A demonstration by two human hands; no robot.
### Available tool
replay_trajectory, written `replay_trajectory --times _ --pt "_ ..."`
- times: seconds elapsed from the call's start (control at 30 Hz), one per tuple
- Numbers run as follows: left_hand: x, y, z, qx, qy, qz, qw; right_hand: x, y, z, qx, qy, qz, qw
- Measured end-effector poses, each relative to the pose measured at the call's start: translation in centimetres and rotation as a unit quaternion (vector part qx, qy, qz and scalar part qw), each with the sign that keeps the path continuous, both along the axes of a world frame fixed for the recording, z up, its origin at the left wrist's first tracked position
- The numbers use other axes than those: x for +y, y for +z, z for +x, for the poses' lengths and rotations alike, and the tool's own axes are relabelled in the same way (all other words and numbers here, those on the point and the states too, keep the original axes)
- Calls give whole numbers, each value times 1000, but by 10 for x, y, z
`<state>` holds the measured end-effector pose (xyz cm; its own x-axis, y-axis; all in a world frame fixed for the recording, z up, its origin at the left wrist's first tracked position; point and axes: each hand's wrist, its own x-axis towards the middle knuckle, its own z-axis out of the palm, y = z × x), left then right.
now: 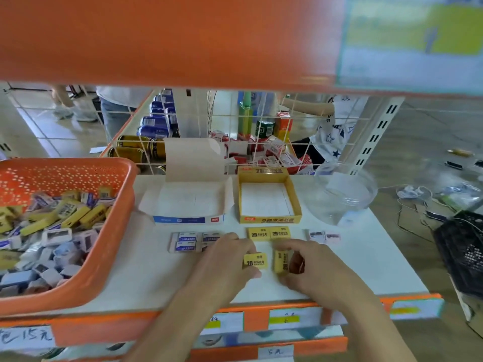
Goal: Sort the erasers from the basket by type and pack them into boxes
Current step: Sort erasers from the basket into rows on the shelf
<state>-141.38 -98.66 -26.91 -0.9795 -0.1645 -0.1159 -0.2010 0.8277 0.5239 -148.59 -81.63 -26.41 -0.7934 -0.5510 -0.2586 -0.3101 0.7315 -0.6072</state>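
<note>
Pinching one yellow eraser point(256, 262) between forefinger and thumb, the fingers point(247, 247) of our left hand point(230, 259) hold it with its "2B" label facing up. The fingers point(287, 247) of our right hand point(311, 267) grip a second yellow eraser point(281, 261) just beside it, turned so its print runs sideways. We cannot tell whether the two touch, or whether they rest on the white shelf point(352, 257). Both are small yellow blocks with dark print.

Just beyond our fingers a yellow pair point(269, 233) of the same erasers lies flat, side by side and touching. It sits in front of the yellow box point(269, 220), which is open with its white floor showing. To the left stands the white box point(188, 220) with a blue front strip and its lid tipped up. Before it lie the white erasers point(187, 241) with blue "ERASER" labels, partly hidden by our left hand. Right of the yellow pair, two pale erasers point(324, 235) lie together.

At the far left the orange basket point(112, 244) is heaped with mixed yellow, white and bluish erasers, its corner near the white box. A clear tub point(345, 194) stands behind and right of the yellow box. A wire grid point(235, 131) closes the back of the shelf, with cans and red-and-white packs beyond it. A blurred orange board point(170, 40) fills the top of the view. A black crate point(462, 252) sits off the shelf at the right.
</note>
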Motion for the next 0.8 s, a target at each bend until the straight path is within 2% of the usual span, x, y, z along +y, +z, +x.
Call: replay_trajectory --times 0.27,0.4,0.8 --pt "5 -1 -3 16 37 9 999 -3 -3 -7 88 -87 32 992" --pt "11 0 -8 23 54 37 998 -2 -8 -8 64 -74 -9 995" --pt "10 -7 -20 60 55 66 995 -2 -7 -21 125 -11 1 992"
